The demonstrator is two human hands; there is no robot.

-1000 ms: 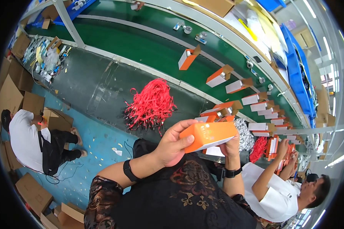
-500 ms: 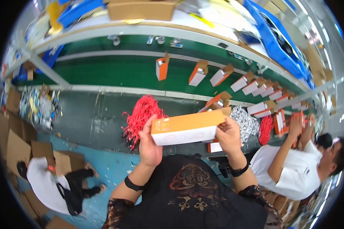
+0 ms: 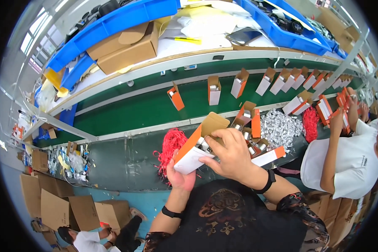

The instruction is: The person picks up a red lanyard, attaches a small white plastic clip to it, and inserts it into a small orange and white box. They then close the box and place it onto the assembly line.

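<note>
- The left hand (image 3: 181, 178), at 7 o'clock of the box, is clamped round its lower end.
- The orange-and-white box (image 3: 188, 163), before the chest, has just gone from nearly level to tilted, its raised flap (image 3: 216, 122) toward 1 o'clock.
- The right hand (image 3: 235, 157), at 4 o'clock, has shifted from the box's end to its open mouth; fingers reach a white-and-silver part (image 3: 203, 143), though I cannot tell whether they pinch it. Attention seems now on the contents rather than the outside.
- Red straps (image 3: 172, 140) lie at 9 o'clock, beside the box.
- A silver pile (image 3: 282, 128) lies near 2 o'clock.
- Farther off, open cartons (image 3: 213, 95) stand on the green belt (image 3: 143, 105), 12 to 2 o'clock.
</note>
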